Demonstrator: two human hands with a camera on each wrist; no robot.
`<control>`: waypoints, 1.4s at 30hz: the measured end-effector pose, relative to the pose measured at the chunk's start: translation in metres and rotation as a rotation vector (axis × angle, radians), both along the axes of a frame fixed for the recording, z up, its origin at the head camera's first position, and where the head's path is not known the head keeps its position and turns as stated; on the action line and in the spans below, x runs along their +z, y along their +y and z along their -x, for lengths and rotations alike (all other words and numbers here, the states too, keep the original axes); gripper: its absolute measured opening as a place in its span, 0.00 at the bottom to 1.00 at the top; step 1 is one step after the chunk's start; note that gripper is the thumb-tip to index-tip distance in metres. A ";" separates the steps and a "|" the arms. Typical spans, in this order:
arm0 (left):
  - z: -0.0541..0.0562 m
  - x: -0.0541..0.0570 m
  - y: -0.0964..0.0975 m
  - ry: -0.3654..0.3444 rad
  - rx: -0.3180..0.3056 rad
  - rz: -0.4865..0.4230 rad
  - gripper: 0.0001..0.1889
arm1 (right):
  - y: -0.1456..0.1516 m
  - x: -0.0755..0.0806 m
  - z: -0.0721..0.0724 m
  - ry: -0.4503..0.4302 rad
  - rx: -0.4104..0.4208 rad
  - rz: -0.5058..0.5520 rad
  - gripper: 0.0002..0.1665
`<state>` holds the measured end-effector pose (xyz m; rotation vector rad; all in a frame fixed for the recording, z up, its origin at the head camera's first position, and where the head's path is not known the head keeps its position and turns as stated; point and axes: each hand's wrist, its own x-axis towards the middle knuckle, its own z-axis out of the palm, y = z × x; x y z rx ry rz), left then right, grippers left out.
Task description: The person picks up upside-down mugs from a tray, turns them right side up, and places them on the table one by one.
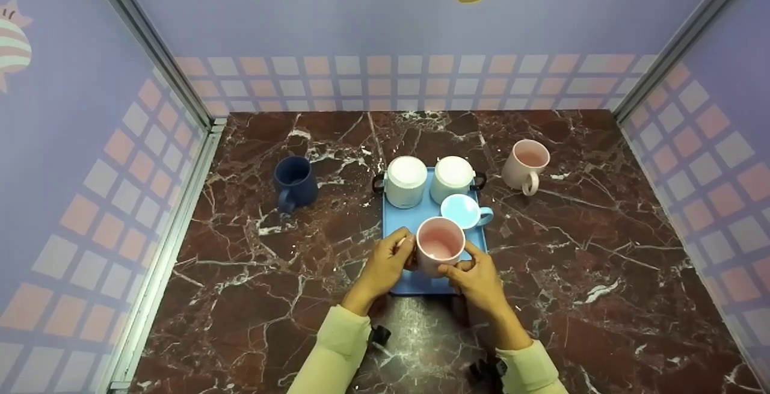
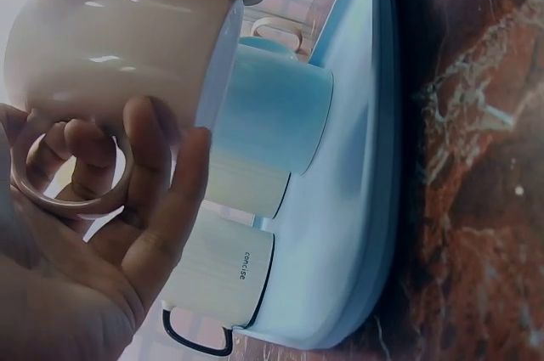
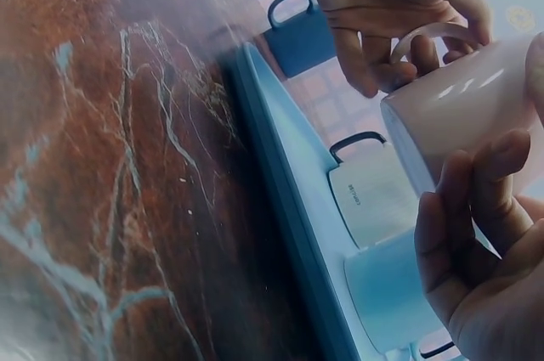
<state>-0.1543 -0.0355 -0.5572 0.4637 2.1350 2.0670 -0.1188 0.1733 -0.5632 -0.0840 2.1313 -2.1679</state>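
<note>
A pink mug [image 1: 438,242] is held upright above the front part of a blue tray [image 1: 418,286]. My left hand [image 1: 384,266] grips its handle [image 2: 72,206], the fingers curled about the loop. From the other side my right hand [image 1: 481,280] holds the mug's body between thumb and fingers. Just behind, a light blue mug [image 1: 461,211] stands on the tray, handle to the right. Two white mugs with black handles, a left one [image 1: 406,183] and a right one [image 1: 452,178], sit upside down at the tray's far end. The left wrist view shows the pink mug apart from the tray.
On the dark red marbled table [image 1: 577,298], a navy mug [image 1: 296,180] stands to the left of the tray. Another pale pink mug [image 1: 522,168] stands to the right, handle towards me. Patterned wall panels [image 1: 385,15] close in the back and both sides.
</note>
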 end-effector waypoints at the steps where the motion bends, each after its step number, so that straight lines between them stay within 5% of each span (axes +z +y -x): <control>1: 0.000 0.000 0.000 -0.004 -0.002 -0.007 0.19 | 0.000 0.000 0.000 0.000 0.001 -0.003 0.34; 15: 0.001 -0.002 -0.001 -0.104 -0.029 -0.170 0.21 | 0.000 -0.002 -0.001 0.006 0.021 -0.012 0.34; 42: -0.001 0.001 -0.003 -0.140 -0.078 -0.218 0.19 | 0.014 0.000 0.000 0.072 0.165 -0.019 0.37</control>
